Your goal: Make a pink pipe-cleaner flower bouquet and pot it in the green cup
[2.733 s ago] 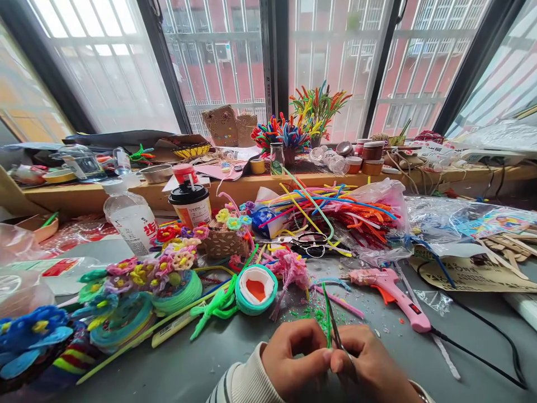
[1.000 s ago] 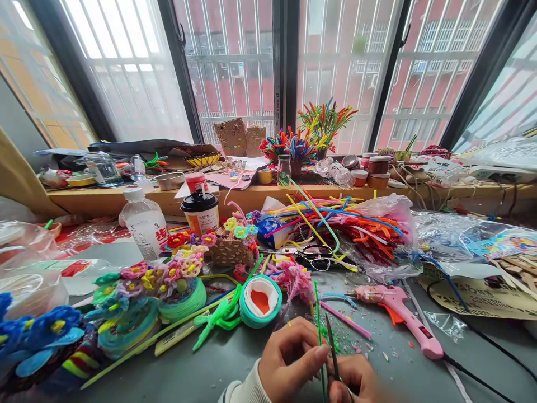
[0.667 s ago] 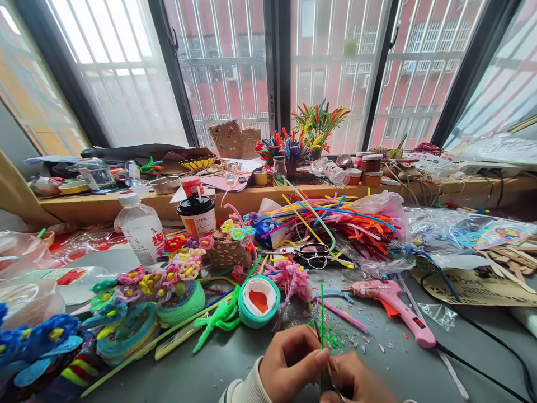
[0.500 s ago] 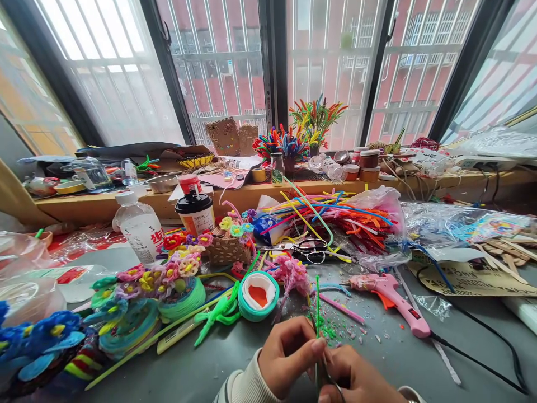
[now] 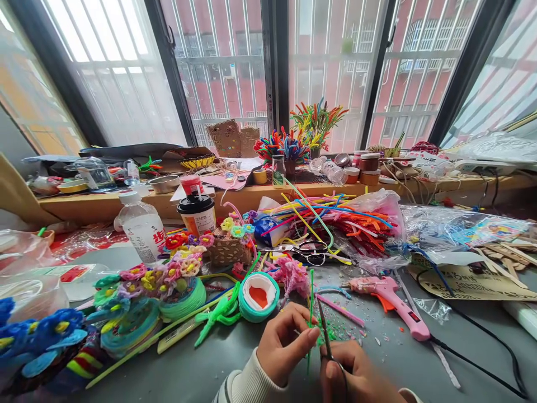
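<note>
Left fingers [image 5: 302, 342] pinch 1 green strand [image 5: 311, 294]; right fingers [image 5: 334, 370] grip 1 pair of scissors [image 5: 324, 330].

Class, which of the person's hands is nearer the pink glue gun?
Right. The right hand, holding scissors, is left of the glue gun and closer to the person; the left hand, pinching a green strip, is farther left.

The grey table [image 5: 176, 375] bears a pink glue gun [image 5: 406, 315], green clippings [image 5: 330, 332] and a teal pot [image 5: 258, 319].
</note>
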The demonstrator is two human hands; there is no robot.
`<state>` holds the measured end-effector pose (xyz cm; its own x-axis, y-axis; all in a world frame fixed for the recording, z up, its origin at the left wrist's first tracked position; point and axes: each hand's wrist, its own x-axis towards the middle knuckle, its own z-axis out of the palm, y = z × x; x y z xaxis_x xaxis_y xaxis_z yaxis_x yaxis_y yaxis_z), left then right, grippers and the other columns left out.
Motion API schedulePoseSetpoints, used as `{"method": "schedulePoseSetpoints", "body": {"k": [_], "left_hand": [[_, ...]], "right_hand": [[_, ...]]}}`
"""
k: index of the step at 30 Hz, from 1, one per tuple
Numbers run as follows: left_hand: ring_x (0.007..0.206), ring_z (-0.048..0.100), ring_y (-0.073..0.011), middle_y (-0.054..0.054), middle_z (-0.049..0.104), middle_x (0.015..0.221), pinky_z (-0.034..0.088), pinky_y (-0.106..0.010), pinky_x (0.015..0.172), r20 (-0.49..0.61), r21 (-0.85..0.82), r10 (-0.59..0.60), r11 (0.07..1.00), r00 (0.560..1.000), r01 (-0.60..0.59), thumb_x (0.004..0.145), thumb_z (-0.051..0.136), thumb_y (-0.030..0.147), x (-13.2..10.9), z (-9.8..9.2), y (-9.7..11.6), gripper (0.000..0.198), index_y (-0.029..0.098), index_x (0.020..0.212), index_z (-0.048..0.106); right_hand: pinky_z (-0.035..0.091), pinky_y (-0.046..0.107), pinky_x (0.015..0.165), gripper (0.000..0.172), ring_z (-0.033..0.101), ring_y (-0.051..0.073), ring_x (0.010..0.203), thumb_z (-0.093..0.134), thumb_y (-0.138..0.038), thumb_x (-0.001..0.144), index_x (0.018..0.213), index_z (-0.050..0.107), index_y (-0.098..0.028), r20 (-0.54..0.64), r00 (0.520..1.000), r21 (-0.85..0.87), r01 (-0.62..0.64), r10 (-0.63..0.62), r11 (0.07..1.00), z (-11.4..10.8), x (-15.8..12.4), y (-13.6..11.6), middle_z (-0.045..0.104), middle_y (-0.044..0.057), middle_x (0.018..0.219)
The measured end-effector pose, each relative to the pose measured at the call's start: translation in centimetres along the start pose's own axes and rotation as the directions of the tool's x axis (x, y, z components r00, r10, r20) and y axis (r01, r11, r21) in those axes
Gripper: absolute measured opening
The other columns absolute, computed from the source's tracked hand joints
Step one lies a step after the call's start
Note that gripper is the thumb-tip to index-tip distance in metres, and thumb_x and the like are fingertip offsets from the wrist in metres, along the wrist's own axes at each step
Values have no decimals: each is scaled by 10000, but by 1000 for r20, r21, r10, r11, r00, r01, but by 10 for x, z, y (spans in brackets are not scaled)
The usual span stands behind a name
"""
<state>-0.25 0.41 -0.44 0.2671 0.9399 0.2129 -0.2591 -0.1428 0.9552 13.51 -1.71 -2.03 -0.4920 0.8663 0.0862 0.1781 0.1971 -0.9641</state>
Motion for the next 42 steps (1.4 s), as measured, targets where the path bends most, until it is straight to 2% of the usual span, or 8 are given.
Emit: {"method": "schedulePoseSetpoints", "body": {"k": [2, 5, 11, 22, 27, 33, 37, 42], "left_hand": [[661, 468, -117, -33, 507, 670, 355, -233, 606, -50, -21, 5, 1000, 999, -6, 603, 639, 266, 0, 0, -2, 240, 127, 500, 472], [560, 452, -82, -2, 487, 596, 345, -211, 532, -34, -69, -39, 997, 999, 36, 585, 654, 263, 0, 1, -4, 267, 127, 489, 446], [344, 415, -39, 30, 515, 417, 287, -164, 375, 30, -117, -227, 966, 973, 229, 600, 638, 341, -1, 3, -1, 309, 140, 556, 408], [282, 445, -47, 40, 537, 353, 310, -132, 304, 84, -213, -290, 929, 953, 301, 575, 661, 342, -2, 5, 1, 340, 151, 550, 381], [305, 469, -53, 45, 515, 342, 288, -123, 319, 87, -156, -309, 935, 947, 319, 568, 662, 348, -2, 4, 0, 360, 150, 527, 365], [342, 448, -53, 24, 515, 397, 325, -163, 369, 55, -35, -275, 960, 960, 277, 583, 620, 428, -1, 2, -3, 364, 148, 522, 395], [369, 432, -59, 16, 490, 419, 322, -186, 394, 98, 47, -260, 965, 961, 256, 609, 567, 483, -1, 1, -4, 380, 150, 515, 409], [372, 392, -62, 24, 434, 406, 268, -195, 380, 143, 134, -227, 969, 963, 209, 640, 521, 500, -1, 1, -3, 397, 160, 480, 392]], "right_hand": [[265, 216, 468, 634, 385, 94, 473, 243, -703, 651, 400, 410, -146, -24, 1000, -9, -4, 3, 1000, 1, -1, 1, 386, -9, 455], [256, 213, 448, 638, 362, 92, 459, 230, -723, 630, 410, 402, -149, -4, 1000, -52, 16, -16, 999, 1, 0, 3, 365, -14, 447], [257, 221, 470, 626, 301, 95, 485, 204, -743, 609, 449, 348, -156, 44, 998, -105, 55, -50, 993, 1, 2, -5, 316, -22, 487], [251, 210, 454, 616, 312, 97, 499, 237, -759, 579, 558, 389, -162, 36, 997, -87, 72, -69, 994, 4, 1, -17, 357, -22, 529], [262, 210, 462, 617, 341, 96, 488, 254, -744, 593, 470, 384, -153, -52, 993, -109, 101, -107, 989, 8, 3, -11, 369, -22, 494], [294, 210, 479, 619, 352, 95, 478, 286, -735, 585, 426, 416, -151, -119, 991, -195, 32, -56, 980, 8, 4, 1, 374, -28, 458], [288, 209, 471, 614, 338, 93, 480, 279, -739, 586, 418, 369, -155, -114, 993, -216, 0, -25, 976, 7, 4, -1, 360, -29, 463], [234, 209, 431, 626, 282, 88, 468, 196, -772, 570, 465, 314, -166, -44, 996, -158, 67, -75, 985, 8, 3, -11, 303, -35, 476]]}}
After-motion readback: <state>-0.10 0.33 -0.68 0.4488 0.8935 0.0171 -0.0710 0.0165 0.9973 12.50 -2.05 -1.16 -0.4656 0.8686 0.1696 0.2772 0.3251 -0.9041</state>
